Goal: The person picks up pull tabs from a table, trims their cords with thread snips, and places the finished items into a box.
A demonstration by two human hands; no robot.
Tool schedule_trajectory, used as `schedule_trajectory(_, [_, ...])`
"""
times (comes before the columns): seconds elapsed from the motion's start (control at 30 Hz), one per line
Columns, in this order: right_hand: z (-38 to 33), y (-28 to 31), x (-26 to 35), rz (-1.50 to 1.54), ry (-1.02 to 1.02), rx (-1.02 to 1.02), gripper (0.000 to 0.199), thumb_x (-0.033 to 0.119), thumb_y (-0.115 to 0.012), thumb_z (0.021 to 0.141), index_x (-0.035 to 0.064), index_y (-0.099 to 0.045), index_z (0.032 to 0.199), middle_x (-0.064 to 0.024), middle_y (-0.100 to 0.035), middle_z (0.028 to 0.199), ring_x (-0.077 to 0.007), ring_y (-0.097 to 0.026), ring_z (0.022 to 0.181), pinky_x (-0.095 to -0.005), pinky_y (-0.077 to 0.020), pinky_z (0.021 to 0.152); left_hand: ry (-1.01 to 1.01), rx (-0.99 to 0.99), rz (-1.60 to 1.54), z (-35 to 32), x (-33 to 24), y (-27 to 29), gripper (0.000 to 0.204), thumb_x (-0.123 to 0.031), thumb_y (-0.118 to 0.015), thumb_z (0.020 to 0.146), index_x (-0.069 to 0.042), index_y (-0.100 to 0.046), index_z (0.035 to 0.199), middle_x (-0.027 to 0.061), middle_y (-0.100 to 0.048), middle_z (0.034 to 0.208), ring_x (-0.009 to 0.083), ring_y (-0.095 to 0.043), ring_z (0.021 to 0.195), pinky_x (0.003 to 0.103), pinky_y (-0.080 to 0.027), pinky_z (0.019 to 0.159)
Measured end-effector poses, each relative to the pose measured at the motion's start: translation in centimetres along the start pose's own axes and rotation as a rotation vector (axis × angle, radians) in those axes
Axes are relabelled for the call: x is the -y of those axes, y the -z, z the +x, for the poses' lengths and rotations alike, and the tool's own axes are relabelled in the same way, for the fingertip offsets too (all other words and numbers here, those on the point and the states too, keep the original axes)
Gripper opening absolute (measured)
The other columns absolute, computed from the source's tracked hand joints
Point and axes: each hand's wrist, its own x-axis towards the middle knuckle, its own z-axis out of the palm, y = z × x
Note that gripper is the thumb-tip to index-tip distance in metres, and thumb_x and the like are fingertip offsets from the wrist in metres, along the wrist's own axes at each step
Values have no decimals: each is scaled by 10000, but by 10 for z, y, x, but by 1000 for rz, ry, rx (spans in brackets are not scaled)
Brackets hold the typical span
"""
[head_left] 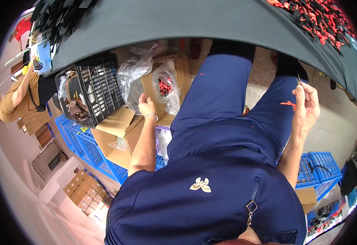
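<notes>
My right hand (306,102) is raised at the right with its fingers closed on a thin pointed metal tool (298,79), perhaps tweezers. Beside that palm hangs a small red piece (288,105); whether the hand grips it or it merely clings, I cannot tell. My left hand (147,107), fingers curled together, is at the near left side of an open cardboard box (183,77). What those fingers pinch, perhaps the clear plastic (134,75) or a flap, is hidden. Inside the box, a clear bag (171,104) holds small red pieces (165,87).
A dark cloth-covered table (178,22) spans the top, with heaped red and black pieces (319,20) at right and black strips (62,18) at left. Left of the box stand a black crate (103,85) and blue crates (80,136). A person in brown (21,96) stands far left.
</notes>
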Motion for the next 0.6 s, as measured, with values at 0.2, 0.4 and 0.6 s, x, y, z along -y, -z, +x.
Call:
schedule_trajectory(0.2, [-2,-8,-9,98,-94,-46,122,34,-631,849,26,-613,969,-2,-623,829,-51,-554,722,-192,-453,665,-395,425,-328,-78,-167,-29,213,-15,-486,922,7,-581,1111,102,-628,1020,107,-604,785,232,-498,702])
schedule_trajectory(0.4, [0,-12,-8,194,-177,-71,126,73,-668,828,37,-607,932,24,-596,781,-14,-485,631,-166,-397,515,-1268,537,-379,-140,-310,-38,240,122,-583,761,9,-660,959,137,-667,857,215,-643,731,275,-517,689])
schedule_trajectory(0.6, [-3,3,-13,195,-162,-95,124,84,-661,834,18,-604,922,8,-583,746,-23,-492,623,-174,-418,526,-1618,405,-312,-166,-413,-81,249,90,-626,745,-43,-668,951,99,-648,848,227,-608,792,300,-476,751])
